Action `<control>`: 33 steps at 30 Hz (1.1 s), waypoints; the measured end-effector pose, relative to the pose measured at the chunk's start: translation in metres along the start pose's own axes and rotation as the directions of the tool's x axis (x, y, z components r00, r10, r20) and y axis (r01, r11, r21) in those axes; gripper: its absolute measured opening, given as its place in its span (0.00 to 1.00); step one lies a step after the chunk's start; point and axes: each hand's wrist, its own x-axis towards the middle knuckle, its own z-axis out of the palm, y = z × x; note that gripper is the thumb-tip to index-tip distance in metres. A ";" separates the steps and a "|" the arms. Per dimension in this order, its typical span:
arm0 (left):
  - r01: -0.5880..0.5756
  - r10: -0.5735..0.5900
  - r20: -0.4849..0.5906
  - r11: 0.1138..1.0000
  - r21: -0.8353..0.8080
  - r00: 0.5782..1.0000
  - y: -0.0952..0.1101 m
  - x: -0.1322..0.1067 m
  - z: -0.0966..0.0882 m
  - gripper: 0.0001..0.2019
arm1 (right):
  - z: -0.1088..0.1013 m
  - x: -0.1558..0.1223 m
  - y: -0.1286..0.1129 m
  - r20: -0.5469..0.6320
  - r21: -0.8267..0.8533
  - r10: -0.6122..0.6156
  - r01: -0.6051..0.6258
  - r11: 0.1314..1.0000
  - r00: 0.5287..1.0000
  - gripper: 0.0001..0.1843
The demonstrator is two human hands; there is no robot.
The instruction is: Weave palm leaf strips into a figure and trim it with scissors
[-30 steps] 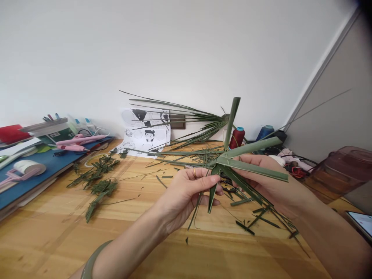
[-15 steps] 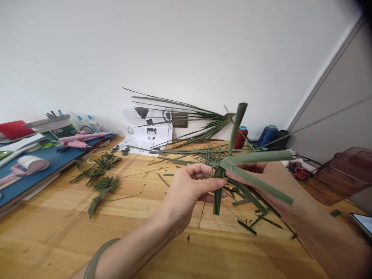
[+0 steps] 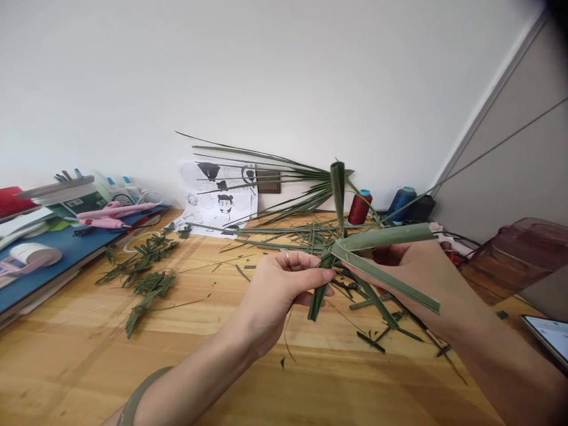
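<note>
Folded green palm leaf strips, crossed at a knot, are held up over the table between my two hands. One strip stands upright, two point to the right and others hang down. My left hand pinches the knot's lower left side between thumb and fingers, by a short folded strip. From behind the right-pointing strips, my right hand grips the piece; its fingertips are largely hidden. Cut leaf scraps lie on the wooden table below.
A fan palm leaf leans at the wall beside printed cartoon sheets. Red and blue thread spools stand behind. Woven leaf pieces lie left, near pink glue guns. A phone and a tinted container are right.
The leaf piece has turned slightly, its upright strip now straighter and its lower strip slanting left. Both hands keep hold. The view has shifted a little to the right.
</note>
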 end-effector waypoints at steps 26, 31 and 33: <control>-0.022 0.025 0.055 0.998 -0.053 0.998 0.003 -0.001 -0.003 0.06 | 0.002 0.003 0.003 0.185 0.322 0.253 -0.301 0.898 0.950 0.10; -0.013 0.020 0.071 0.996 -0.087 0.997 0.004 -0.002 -0.002 0.04 | 0.001 0.003 0.000 0.168 0.363 0.304 -0.345 0.865 0.938 0.08; -0.010 0.019 0.085 0.995 -0.104 0.996 0.004 -0.002 -0.002 0.03 | 0.001 0.004 0.001 0.162 0.364 0.290 -0.330 0.871 0.943 0.07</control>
